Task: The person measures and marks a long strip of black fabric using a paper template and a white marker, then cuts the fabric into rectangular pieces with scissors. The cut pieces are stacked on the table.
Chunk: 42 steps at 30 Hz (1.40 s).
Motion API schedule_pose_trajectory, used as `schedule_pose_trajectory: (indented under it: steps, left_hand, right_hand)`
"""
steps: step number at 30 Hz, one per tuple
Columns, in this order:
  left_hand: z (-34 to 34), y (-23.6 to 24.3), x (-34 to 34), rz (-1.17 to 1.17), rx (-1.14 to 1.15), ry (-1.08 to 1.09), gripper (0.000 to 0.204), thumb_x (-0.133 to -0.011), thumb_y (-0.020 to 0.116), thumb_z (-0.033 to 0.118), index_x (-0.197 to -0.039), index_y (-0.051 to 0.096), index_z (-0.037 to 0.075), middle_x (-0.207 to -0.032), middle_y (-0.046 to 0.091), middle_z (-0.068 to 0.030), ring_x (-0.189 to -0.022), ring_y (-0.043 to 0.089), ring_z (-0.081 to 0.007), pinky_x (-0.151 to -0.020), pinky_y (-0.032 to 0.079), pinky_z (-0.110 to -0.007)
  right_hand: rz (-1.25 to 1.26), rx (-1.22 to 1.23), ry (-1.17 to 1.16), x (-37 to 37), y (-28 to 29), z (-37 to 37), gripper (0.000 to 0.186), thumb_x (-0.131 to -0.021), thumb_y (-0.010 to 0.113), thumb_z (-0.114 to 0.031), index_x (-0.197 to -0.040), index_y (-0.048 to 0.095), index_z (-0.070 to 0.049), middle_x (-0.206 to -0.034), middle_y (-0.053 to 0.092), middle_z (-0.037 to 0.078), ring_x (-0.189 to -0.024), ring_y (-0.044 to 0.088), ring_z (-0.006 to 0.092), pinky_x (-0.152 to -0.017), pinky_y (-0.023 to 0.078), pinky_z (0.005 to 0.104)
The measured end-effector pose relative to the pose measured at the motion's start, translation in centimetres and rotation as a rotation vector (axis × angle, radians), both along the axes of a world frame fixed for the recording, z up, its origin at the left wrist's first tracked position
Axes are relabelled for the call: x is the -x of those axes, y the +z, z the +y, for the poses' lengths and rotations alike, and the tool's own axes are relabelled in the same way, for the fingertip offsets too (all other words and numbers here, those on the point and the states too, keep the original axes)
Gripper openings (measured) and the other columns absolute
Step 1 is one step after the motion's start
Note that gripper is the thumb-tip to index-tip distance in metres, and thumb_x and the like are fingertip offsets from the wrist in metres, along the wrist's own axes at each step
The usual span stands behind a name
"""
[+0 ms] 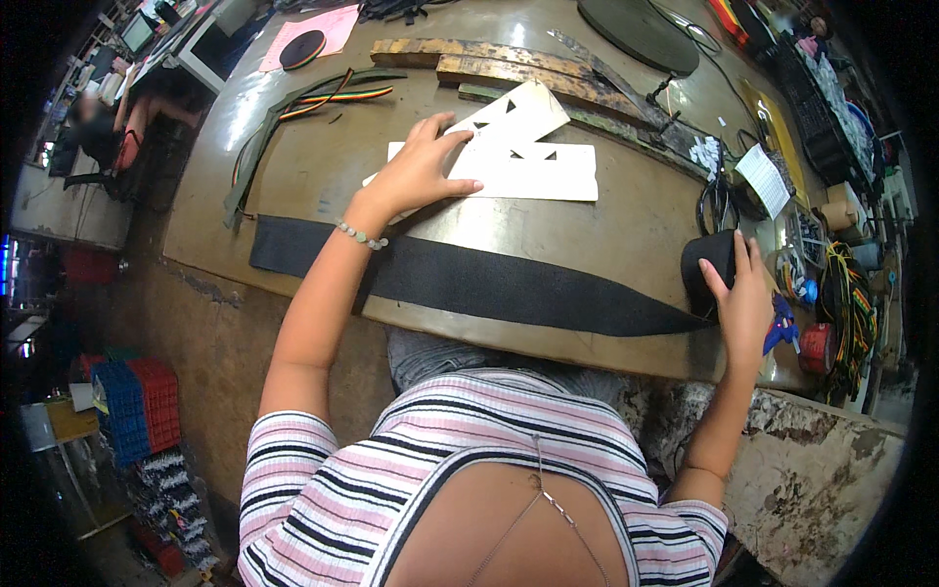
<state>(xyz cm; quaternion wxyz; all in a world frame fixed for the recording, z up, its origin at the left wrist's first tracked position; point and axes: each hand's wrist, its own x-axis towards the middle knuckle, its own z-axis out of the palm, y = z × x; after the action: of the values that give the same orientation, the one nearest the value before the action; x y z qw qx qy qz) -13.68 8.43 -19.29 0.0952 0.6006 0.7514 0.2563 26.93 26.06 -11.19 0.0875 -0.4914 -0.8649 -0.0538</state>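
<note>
A wide black strap stretches across the near side of the table in front of me, flat at the left and turned toward its edge at the right. Its right end runs to a black roll, which my right hand grips from the outer side. Over the strap reaches my left arm. My left hand rests on white flat templates with triangular cutouts, thumb and fingers spread apart. One template lies slanted over another; the palm hides part of them.
Worn wooden bars lie beyond the templates. Striped ribbon and a ribbon roll are at the far left. Blue-handled scissors, a red tape roll and a paper slip crowd the right. A person sits at far left.
</note>
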Motion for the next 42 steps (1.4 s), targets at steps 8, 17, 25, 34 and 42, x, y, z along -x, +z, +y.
schedule_pose_trajectory:
  steps: [8,17,25,34,42]
  left_hand:
    - [-0.3,4.8,0.2,-0.153,-0.249,0.173,0.020,-0.082,0.074,0.010,-0.096,0.062,0.002,-0.095,0.070,-0.0121,-0.090,0.069,-0.0261,-0.084,0.053,-0.038]
    - [-7.9,7.3,-5.3,-1.164,-0.820,0.429,0.030,-0.095,0.067,0.008,-0.122,0.057,0.001,-0.109,0.066,-0.0063,-0.095,0.067,-0.0142,-0.081,0.059,-0.030]
    - [-7.9,-0.4,-12.2,-1.565,-0.896,0.531,0.052,-0.094,0.062,-0.005,-0.140,0.040,0.002,-0.129,0.057,-0.0113,-0.112,0.062,-0.0205,-0.097,0.056,-0.035]
    - [-9.0,1.8,-4.5,0.180,-0.125,-0.141,0.073,-0.068,0.088,0.034,-0.133,0.062,0.014,-0.141,0.052,-0.0141,-0.132,0.048,-0.0340,-0.112,0.037,-0.046]
    - [-5.5,0.9,-6.9,-0.038,-0.030,-0.283,0.055,-0.071,0.084,0.035,-0.122,0.071,0.017,-0.136,0.056,-0.0108,-0.126,0.050,-0.0336,-0.109,0.039,-0.044]
  right_hand:
    - [0.320,0.454,0.486,5.3,-4.4,-8.9,0.041,-0.087,0.076,-0.024,-0.123,0.067,-0.008,-0.135,0.062,0.011,-0.110,0.068,0.0302,-0.086,0.057,0.0381]
    - [0.766,0.651,0.378,6.0,-5.3,-8.0,0.042,-0.089,0.075,-0.015,-0.127,0.064,-0.001,-0.133,0.064,0.014,-0.091,0.070,0.0167,-0.077,0.055,0.0297]
    - [1.210,1.418,0.165,12.1,-7.4,-11.2,0.031,-0.096,0.066,-0.007,-0.123,0.058,0.006,-0.114,0.069,0.011,-0.097,0.066,0.0125,-0.090,0.051,0.0254]
    - [0.428,0.578,0.167,11.2,-8.2,-10.0,0.029,-0.086,0.078,-0.027,-0.081,0.067,0.000,-0.070,0.068,0.013,-0.060,0.065,0.0209,-0.059,0.051,0.0310]
    - [0.510,0.182,0.267,2.4,-9.5,-4.8,0.021,-0.088,0.074,-0.021,-0.104,0.072,-0.008,-0.111,0.064,0.010,-0.082,0.068,0.0272,-0.070,0.054,0.0359]
